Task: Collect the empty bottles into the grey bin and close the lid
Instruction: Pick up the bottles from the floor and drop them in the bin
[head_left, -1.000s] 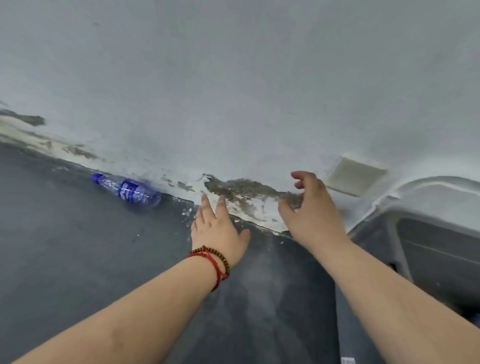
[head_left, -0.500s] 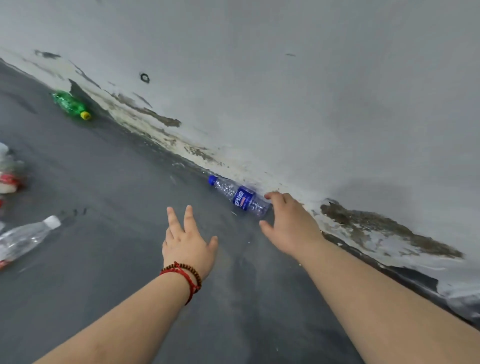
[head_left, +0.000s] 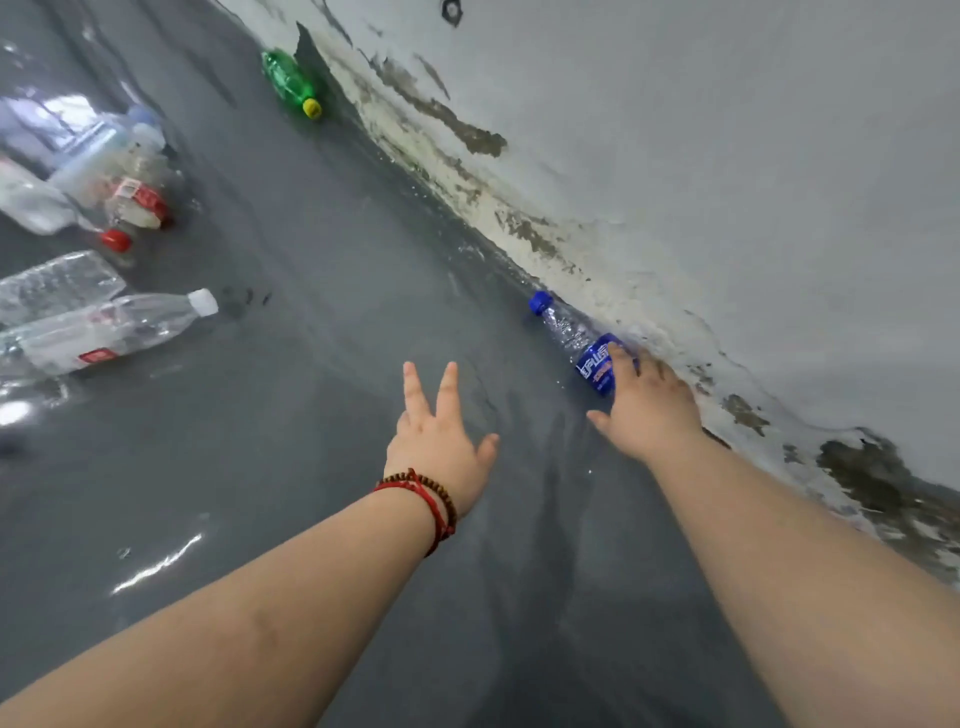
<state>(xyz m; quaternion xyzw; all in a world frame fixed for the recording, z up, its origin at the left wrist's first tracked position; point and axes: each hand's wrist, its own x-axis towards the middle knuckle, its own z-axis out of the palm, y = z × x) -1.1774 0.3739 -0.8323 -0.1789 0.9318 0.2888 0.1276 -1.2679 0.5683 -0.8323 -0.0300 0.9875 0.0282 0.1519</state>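
Clear bottle with a blue cap and blue label (head_left: 579, 345) is lying on its side right at the foot of the wall, cap pointing away, looks empty. Farther along the same wall there's a green bottle with a yellow cap (head_left: 290, 82), also on its side. Over on the left is a loose bunch of clear ones: a white-capped bottle (head_left: 111, 327) lying flat, a red-capped bottle with a red label (head_left: 132, 208), plus a few more crumpled clear ones beside them.
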